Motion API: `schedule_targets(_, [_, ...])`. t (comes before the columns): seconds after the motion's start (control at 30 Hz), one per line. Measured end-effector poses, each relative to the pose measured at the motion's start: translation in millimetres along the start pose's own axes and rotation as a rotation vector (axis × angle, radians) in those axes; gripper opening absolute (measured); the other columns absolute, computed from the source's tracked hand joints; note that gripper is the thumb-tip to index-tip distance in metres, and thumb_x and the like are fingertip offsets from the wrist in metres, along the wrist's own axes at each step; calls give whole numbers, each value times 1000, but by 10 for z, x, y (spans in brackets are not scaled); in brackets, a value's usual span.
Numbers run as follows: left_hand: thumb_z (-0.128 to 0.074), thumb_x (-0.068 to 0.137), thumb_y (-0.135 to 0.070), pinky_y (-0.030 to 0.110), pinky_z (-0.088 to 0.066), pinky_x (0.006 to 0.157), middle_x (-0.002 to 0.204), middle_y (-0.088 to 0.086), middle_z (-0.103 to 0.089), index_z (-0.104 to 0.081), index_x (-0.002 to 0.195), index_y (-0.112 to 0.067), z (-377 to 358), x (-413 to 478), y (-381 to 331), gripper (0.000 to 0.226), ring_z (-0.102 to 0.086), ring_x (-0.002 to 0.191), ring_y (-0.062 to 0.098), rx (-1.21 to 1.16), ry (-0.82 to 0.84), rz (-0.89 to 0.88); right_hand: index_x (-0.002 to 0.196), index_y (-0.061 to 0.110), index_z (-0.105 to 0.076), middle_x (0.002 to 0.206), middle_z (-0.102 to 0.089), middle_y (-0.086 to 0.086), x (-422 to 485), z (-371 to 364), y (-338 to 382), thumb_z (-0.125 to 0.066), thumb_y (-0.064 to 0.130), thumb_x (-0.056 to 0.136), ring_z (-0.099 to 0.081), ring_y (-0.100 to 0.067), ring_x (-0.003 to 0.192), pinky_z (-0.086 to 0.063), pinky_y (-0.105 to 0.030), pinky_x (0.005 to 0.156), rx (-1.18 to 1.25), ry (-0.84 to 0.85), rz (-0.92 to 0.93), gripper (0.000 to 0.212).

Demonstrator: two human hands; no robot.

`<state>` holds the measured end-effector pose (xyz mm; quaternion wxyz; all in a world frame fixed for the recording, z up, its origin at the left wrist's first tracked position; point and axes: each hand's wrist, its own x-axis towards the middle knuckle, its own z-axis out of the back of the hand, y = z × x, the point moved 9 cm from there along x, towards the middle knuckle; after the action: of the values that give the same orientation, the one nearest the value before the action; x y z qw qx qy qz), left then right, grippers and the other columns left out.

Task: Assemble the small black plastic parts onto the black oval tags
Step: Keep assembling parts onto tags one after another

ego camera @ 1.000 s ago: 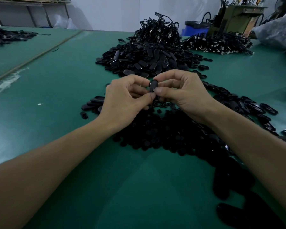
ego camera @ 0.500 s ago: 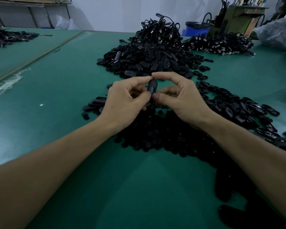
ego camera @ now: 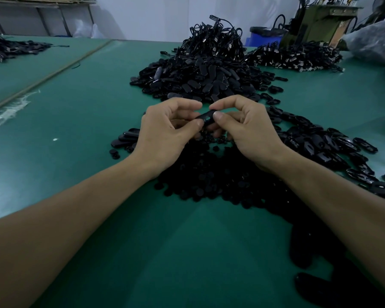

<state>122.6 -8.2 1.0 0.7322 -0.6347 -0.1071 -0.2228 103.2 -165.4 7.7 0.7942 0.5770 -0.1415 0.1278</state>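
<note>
A single black oval tag (ego camera: 206, 118) is pinched between both hands above the green table, lying nearly flat with an opening facing up. My left hand (ego camera: 167, 132) grips its left end with thumb and fingers. My right hand (ego camera: 247, 127) grips its right end, thumb on top. Below the hands lies a dark heap of small black plastic parts (ego camera: 209, 176). Whether a small part sits in the tag is hidden by my fingers.
A big pile of black oval tags (ego camera: 200, 78) lies beyond my hands, with corded tags (ego camera: 216, 38) heaped behind it. More loose tags (ego camera: 325, 147) spread to the right, a few (ego camera: 126, 138) to the left. The green table (ego camera: 76, 121) stretches left.
The tag stood upright between my fingertips earlier. It has been turned to lie nearly flat, and both hands have lowered slightly toward the heap of small parts.
</note>
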Motion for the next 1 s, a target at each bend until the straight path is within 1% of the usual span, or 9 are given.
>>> schedule_targets(0.23, [-74,90,-9,32,-60,74,84,-6,-77,-70,102,-30,28,8,45,24,-72,71,13,10,-23,35,107,23,-60,79,-76,1,-15,-26,14,-58,15,100,-69,-9,71,-50,-16,67,-57,14,-3,11])
schedule_targets(0.3, [-73,91,-8,31,-60,73,82,-7,-77,-70,100,-29,41,14,56,24,-71,69,12,3,-38,45,118,23,-56,79,-75,5,-27,-32,36,-60,19,99,-69,-4,77,-50,-15,72,-176,-8,20,20])
schedule_targets(0.37, [-71,91,-4,26,-59,69,80,-8,-76,-70,97,-27,59,17,57,24,-68,67,8,-37,-64,54,125,22,-51,82,-71,8,-38,-14,83,-63,20,96,-64,2,80,-46,-8,69,-352,-53,61,31])
schedule_targets(0.5, [-65,94,2,20,-55,67,84,-10,-71,-70,95,-23,85,22,43,25,-65,74,1,-116,-102,67,95,19,-59,77,-62,8,-40,-89,139,-68,28,92,-58,-7,70,-47,-20,62,-614,-7,81,13])
schedule_targets(0.6, [-63,95,4,20,-55,66,80,-10,-69,-70,93,-20,93,27,60,25,-64,74,4,-165,-118,92,88,19,-68,81,-66,5,-49,-222,45,-68,38,90,-61,-11,77,-51,-29,73,-791,141,36,19])
schedule_targets(0.67, [-63,95,4,21,-56,66,80,-9,-69,-70,93,-19,95,22,61,24,-64,74,5,-168,-122,99,93,18,-71,83,-68,5,-51,-254,24,-67,38,91,-61,-11,79,-47,-21,72,-803,186,22,21])
schedule_targets(0.77, [-63,94,5,22,-57,66,83,-4,-68,-70,94,-19,98,17,58,25,-65,74,6,-169,-125,98,95,18,-71,77,-62,12,-39,-249,10,-68,34,93,-56,0,70,-39,-4,63,-769,214,6,16])
schedule_targets(0.87, [-62,95,4,21,-57,67,86,-1,-67,-69,99,-21,82,16,56,26,-68,77,8,-156,-113,102,92,20,-71,74,-59,16,-38,-243,1,-69,30,92,-54,5,69,-38,-1,62,-725,212,-10,10])
schedule_targets(1.0, [-60,96,5,22,-59,70,91,5,-67,-66,109,-14,75,8,88,24,-75,80,15,-202,-121,132,87,21,-72,76,-63,15,-45,-230,45,-68,26,92,-56,4,71,-38,-4,63,-681,176,23,8])
